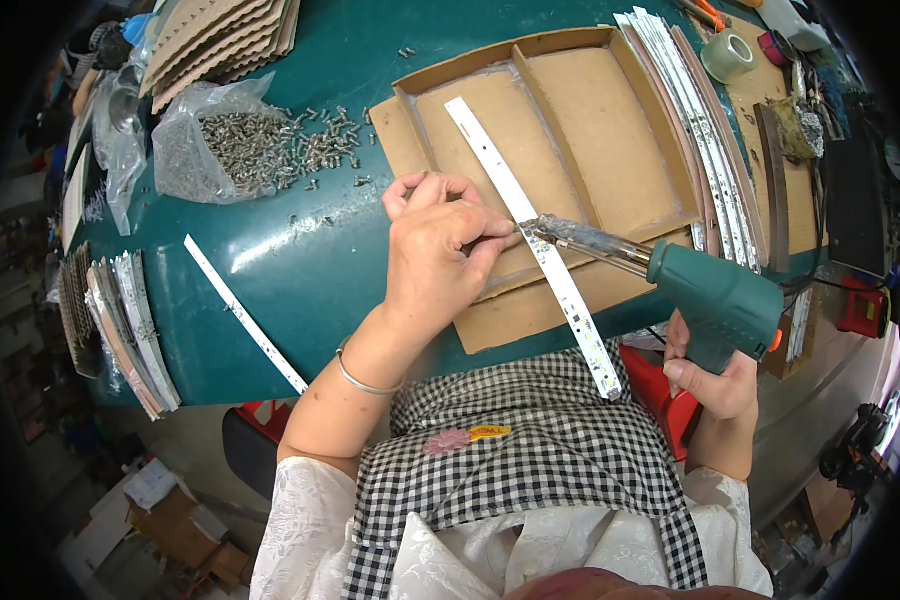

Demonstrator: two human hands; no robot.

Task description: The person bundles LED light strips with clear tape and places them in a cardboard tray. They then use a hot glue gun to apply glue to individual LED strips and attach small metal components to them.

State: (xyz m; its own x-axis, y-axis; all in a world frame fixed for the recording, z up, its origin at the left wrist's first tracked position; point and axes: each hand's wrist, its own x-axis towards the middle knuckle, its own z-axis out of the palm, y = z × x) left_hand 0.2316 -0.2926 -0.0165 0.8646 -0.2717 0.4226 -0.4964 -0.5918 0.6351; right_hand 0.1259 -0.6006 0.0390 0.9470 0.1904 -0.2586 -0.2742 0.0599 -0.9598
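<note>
A long white LED strip board (570,300) lies slanted across a shallow cardboard tray (610,120), its near end over the table edge by my apron. My right hand (715,380) is wrapped round the handle of a green soldering gun (715,295). The gun's metal tip meets the strip around its middle. From the left, my left hand (445,235) comes to the same spot, thumb and forefinger pinched together at the strip's edge. What they pinch is too small to make out. The other fingers are curled in.
Small metal parts (320,145) spill from a clear plastic bag (185,150) at the left. Another white strip (245,315) lies at the near left. Strips are stacked (710,150) right of the tray and at the far left (130,330). A tape roll (728,57) stands at the back right.
</note>
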